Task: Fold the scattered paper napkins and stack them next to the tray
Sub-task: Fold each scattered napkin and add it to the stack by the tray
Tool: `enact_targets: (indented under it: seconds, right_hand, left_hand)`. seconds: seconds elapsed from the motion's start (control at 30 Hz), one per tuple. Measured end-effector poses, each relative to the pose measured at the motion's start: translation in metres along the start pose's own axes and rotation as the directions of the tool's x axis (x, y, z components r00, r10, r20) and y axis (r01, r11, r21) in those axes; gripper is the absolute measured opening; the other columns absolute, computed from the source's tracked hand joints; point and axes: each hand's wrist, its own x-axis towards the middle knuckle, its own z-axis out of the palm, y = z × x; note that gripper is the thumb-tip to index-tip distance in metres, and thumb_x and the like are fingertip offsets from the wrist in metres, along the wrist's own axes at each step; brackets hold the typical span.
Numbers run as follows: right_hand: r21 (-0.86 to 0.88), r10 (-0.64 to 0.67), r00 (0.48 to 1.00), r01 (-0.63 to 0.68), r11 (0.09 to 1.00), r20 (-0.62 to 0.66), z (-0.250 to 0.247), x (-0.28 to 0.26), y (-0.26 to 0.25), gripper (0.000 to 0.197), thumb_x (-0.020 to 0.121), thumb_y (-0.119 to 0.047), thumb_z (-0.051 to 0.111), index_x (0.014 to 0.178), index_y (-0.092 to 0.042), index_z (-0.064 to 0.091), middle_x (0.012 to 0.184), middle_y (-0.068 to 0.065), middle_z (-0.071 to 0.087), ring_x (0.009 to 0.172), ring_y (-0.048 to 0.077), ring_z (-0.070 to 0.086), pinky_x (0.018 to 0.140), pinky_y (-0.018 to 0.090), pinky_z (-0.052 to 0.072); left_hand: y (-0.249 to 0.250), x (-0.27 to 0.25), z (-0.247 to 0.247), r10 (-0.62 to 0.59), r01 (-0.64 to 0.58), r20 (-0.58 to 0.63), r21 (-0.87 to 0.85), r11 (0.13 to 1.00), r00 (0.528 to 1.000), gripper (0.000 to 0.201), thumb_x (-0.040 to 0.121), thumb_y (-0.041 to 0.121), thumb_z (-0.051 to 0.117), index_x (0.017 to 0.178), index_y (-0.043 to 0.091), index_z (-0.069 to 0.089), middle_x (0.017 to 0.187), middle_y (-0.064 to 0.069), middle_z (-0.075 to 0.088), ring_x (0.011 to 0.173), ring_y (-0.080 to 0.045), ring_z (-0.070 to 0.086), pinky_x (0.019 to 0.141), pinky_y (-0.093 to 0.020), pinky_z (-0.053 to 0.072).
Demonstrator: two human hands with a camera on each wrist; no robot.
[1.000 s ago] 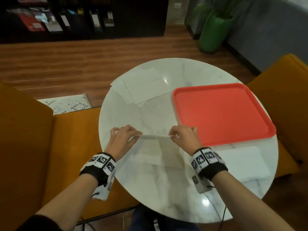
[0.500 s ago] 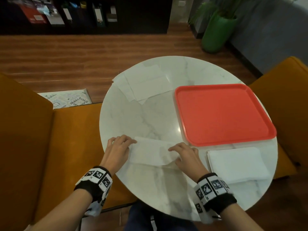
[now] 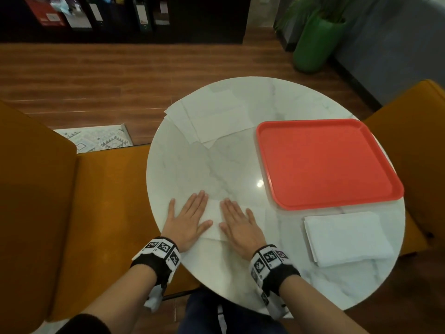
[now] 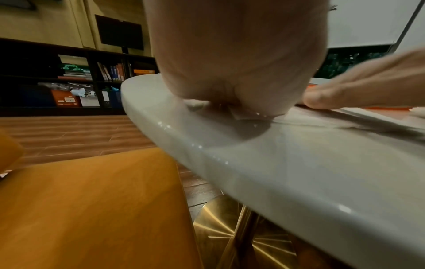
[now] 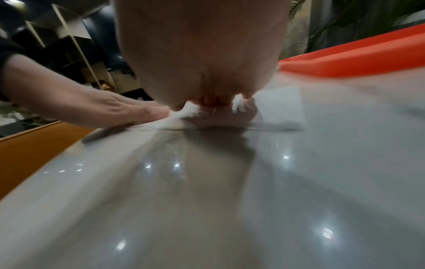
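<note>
A folded white napkin (image 3: 215,219) lies at the near left of the round marble table (image 3: 240,169). My left hand (image 3: 186,218) and right hand (image 3: 237,221) both press flat on it, side by side, fingers straight. The right wrist view shows the napkin (image 5: 280,105) sticking out past my palm. A stack of folded napkins (image 3: 346,237) sits just in front of the red tray (image 3: 325,162). Several unfolded napkins (image 3: 212,119) overlap at the table's far left edge.
Orange chairs (image 3: 72,213) stand on the left and on the right (image 3: 421,131). A green plant pot (image 3: 315,42) and dark shelves (image 3: 120,18) are beyond the table on the wooden floor. The table's brass base (image 4: 230,227) shows below.
The hands brought the napkin's far edge toward me, folding it over. Both hands then went from pinching to pressing flat on the folded napkin.
</note>
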Motion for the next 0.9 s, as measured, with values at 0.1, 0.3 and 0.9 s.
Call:
enact_targets:
  seconds: [0.1,0.3,0.9]
  right_hand:
    - [0.019,0.061,0.998,-0.060,0.998,-0.027,-0.002,-0.013,0.022,0.056,0.102,-0.039,0.014,0.149,-0.022,-0.010,0.157,-0.009,-0.015,0.144,0.006,-0.012,0.119,0.040,-0.006]
    - [0.048,0.175,0.983,-0.173,0.984,-0.048,0.005,-0.036,0.043,0.058,0.101,-0.040,0.016,0.148,-0.023,-0.014,0.155,-0.010,-0.021,0.141,0.003,-0.018,0.115,0.037,-0.009]
    - [0.457,0.393,0.912,-0.301,0.837,-0.120,-0.070,-0.067,0.046,0.044,0.077,-0.034,0.071,0.119,-0.026,0.062,0.124,0.000,0.062,0.123,0.021,0.048,0.112,0.056,0.018]
  left_hand:
    - [-0.002,-0.001,-0.005,0.016,-0.016,0.025,-0.006,1.000,1.000,0.074,0.082,0.064,-0.013,0.142,0.026,-0.032,0.150,0.013,-0.035,0.137,-0.004,-0.028,0.113,-0.054,-0.011]
    - [-0.001,-0.001,-0.006,0.011,-0.010,0.045,-0.017,1.000,0.999,0.082,0.073,0.066,-0.021,0.144,0.026,-0.030,0.152,0.012,-0.032,0.139,-0.003,-0.025,0.113,-0.055,-0.009]
    - [0.077,-0.014,-0.119,0.219,-0.303,-0.211,-0.708,0.638,0.953,0.013,0.083,0.015,0.065,0.079,0.025,0.058,0.079,0.006,0.065,0.076,-0.008,0.060,0.068,-0.020,0.043]
